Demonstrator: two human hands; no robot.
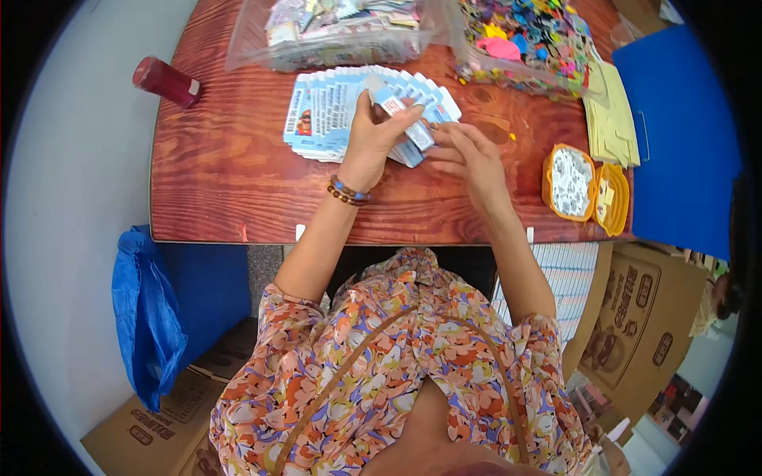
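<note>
The left hand [371, 141] is up over the middle of the table [230, 182]. Its fingers are curled tight around one small blue and white card [403, 113]. The thumb and first finger pinch the card near its top end, and the card slants down toward 4 o'clock.

The right hand [468, 155] is just beside the left hand, at 3 o'clock from it. Its fingers are bent and close together. The tips touch the low end of the same card. I cannot tell if they grip it or only touch it.

Under both hands lies a fan of cards [333, 111], spread out flat on the wood. The fan runs from 9 o'clock to 1 o'clock of the left hand. The left wrist wears a bead bracelet [348, 193].

At 12 o'clock, at the far edge of the table, sits a clear bag [341, 36] full of more cards. At 1 o'clock from it is another clear bag [528, 40] full of small bright pieces.

A red tube [165, 81] lies on its side at 10 o'clock, at the table's corner. At 3 o'clock from the right hand is an open orange case [586, 186] with small white bits inside. A stack of yellow papers [613, 119] lies above the case, next to a blue folder [683, 135]. A blue bag [147, 317] hangs down at 8 o'clock, below the table.
</note>
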